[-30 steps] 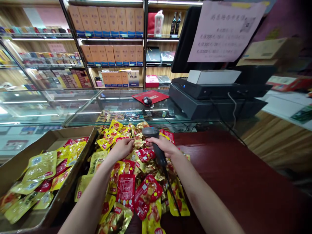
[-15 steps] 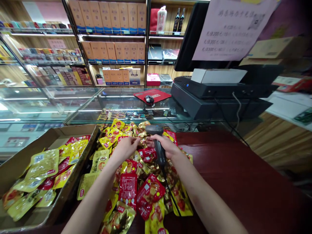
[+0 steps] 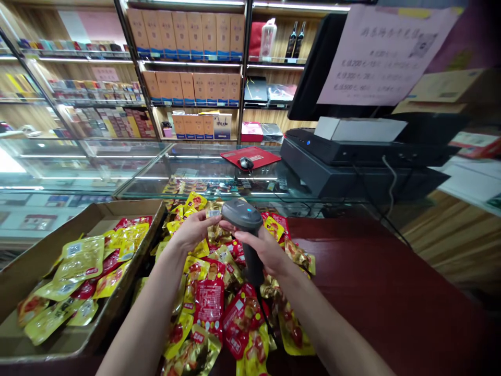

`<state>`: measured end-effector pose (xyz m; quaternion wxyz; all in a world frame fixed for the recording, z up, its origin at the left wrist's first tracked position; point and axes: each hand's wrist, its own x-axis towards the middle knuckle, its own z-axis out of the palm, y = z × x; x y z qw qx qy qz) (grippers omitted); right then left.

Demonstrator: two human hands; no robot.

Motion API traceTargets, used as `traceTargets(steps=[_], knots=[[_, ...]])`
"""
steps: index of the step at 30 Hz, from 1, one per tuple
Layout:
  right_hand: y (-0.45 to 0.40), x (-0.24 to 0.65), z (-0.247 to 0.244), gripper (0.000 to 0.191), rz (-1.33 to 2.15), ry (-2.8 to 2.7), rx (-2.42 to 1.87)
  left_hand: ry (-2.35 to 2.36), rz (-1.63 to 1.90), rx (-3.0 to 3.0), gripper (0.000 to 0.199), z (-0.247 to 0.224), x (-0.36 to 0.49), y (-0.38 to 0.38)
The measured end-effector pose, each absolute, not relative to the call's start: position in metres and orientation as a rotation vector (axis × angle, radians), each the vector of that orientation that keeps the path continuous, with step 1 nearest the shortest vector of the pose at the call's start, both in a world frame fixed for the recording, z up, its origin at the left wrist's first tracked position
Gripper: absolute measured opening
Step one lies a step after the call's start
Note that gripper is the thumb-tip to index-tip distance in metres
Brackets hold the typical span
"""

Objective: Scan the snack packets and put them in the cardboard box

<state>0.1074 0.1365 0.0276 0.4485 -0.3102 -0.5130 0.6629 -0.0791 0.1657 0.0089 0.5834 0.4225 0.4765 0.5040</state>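
My right hand (image 3: 268, 248) is wrapped around the handle of a black barcode scanner (image 3: 242, 214), its head tilted up with a small blue light on top. Close beside the scanner head, my left hand (image 3: 195, 230) pinches the edge of a shiny snack packet (image 3: 213, 213) with a pale barcode patch; most of that packet is hidden. Below both hands spreads a heap of red, yellow and gold snack packets (image 3: 209, 305). The scanner's cable runs down over the heap.
An open cardboard box (image 3: 129, 277) with several snack packets stands at the left. Behind the heap is a glass counter (image 3: 188, 167) with a red mouse pad (image 3: 264, 155) and mouse. A monitor (image 3: 313, 68) and dark cash drawer (image 3: 332, 172) stand at the back right.
The scanner has come up and nearer to me, its head now turned leftward. My left hand has shifted slightly left and pinches a packet, its barcode patch now visible beside the scanner.
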Motion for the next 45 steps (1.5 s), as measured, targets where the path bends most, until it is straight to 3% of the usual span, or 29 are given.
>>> traceTargets(steps=[8, 17, 45], knots=[[0.118, 0.103, 0.039, 0.023, 1.799, -1.318, -1.065, 1.36, 1.458, 1.018, 0.043, -0.001, -0.092, 0.172], [0.117, 0.102, 0.039, 0.018, 1.771, -1.401, -1.087, 1.117, 1.294, 0.977, 0.056, -0.01, -0.076, 0.171], [0.134, 0.095, 0.013, 0.023, 1.573, -1.512, -1.062, 1.172, 1.26, 1.313, 0.042, -0.019, -0.073, 0.172]])
